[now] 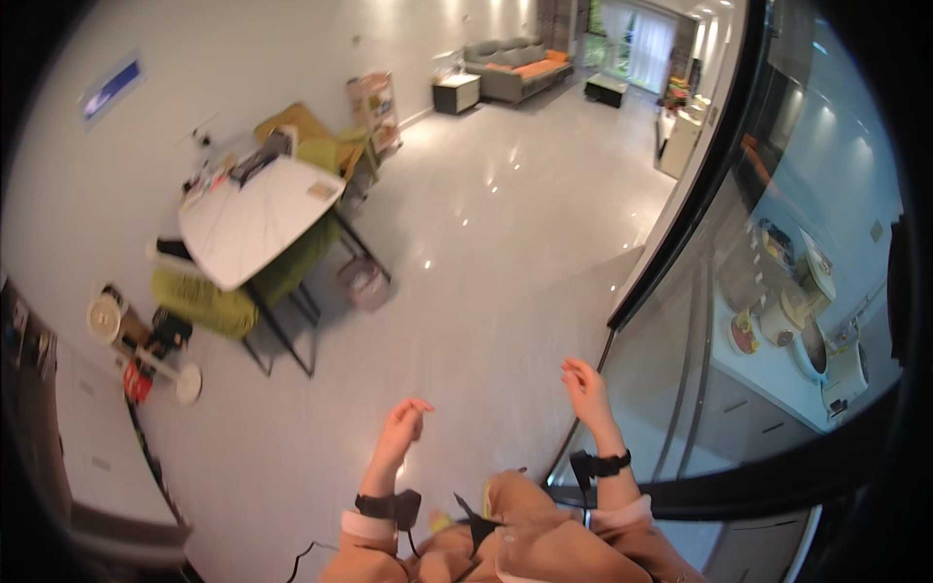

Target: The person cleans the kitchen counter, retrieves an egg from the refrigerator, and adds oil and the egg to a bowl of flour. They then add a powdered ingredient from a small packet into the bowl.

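My left hand (407, 423) is raised over the pale floor (466, 342), its fingers loosely curled and nothing seen in it. To the right, my right hand (585, 390) hangs in the air near the black-framed glass sliding door (656, 350), also with nothing seen in it and fingers partly bent. Each wrist wears a black strap with a small device. Ahead on the left stands a white marble-look dining table (255, 218) with several things along its wall side. A waste bin (364, 283) sits on the floor beside the table.
Green chairs (208, 302) surround the table. A fan-like stand (188, 384) is at the left. Further off are a pink rolling cart (375, 109), a grey sofa (503, 76) and a low table (606, 90). Behind the glass, a kitchen counter (758, 379) holds appliances.
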`<state>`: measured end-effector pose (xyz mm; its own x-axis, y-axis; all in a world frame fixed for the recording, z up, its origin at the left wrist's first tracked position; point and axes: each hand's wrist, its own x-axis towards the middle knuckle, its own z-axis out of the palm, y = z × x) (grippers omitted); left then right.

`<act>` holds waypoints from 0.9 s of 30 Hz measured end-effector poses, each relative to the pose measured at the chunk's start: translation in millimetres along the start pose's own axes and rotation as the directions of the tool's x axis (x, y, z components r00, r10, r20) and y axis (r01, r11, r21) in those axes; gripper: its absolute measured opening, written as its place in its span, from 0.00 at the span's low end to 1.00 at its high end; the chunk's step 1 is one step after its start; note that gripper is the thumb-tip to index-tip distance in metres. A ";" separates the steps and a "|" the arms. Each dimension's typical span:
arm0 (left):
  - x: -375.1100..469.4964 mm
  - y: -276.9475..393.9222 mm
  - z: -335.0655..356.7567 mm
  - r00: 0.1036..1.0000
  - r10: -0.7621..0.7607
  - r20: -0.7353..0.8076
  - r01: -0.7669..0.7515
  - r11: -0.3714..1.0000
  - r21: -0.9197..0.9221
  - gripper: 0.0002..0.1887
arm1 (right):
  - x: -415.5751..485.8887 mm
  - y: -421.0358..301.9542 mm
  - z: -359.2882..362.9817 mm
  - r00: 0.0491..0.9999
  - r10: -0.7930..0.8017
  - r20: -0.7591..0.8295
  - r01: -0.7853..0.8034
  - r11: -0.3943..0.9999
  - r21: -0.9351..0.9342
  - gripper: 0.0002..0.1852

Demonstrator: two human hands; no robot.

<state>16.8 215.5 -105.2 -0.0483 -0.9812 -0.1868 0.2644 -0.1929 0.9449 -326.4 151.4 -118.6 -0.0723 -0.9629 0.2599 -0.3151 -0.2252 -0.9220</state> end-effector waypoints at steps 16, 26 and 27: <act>536.8 112.7 98.8 0.968 -0.079 0.237 0.073 0.997 0.035 0.12 | 472.2 103.8 -67.1 0.945 -0.054 -0.323 -0.009 0.981 -0.193 0.14; 889.9 181.8 213.1 0.915 -0.091 0.393 0.078 0.996 0.049 0.13 | 789.4 165.6 -151.5 0.894 -0.229 -0.384 -0.074 0.770 -0.633 0.19; 924.6 186.6 236.4 0.906 -0.088 0.414 0.061 0.995 0.077 0.13 | 819.1 165.9 -173.9 0.886 -0.273 -0.374 -0.097 0.680 -0.727 0.19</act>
<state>-206.2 -728.6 -38.1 -0.4654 -0.8737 -0.1414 0.1856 -0.2526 0.9496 -602.5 -648.8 -8.7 -0.3319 -0.7365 0.5894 -0.8951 0.0486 -0.4433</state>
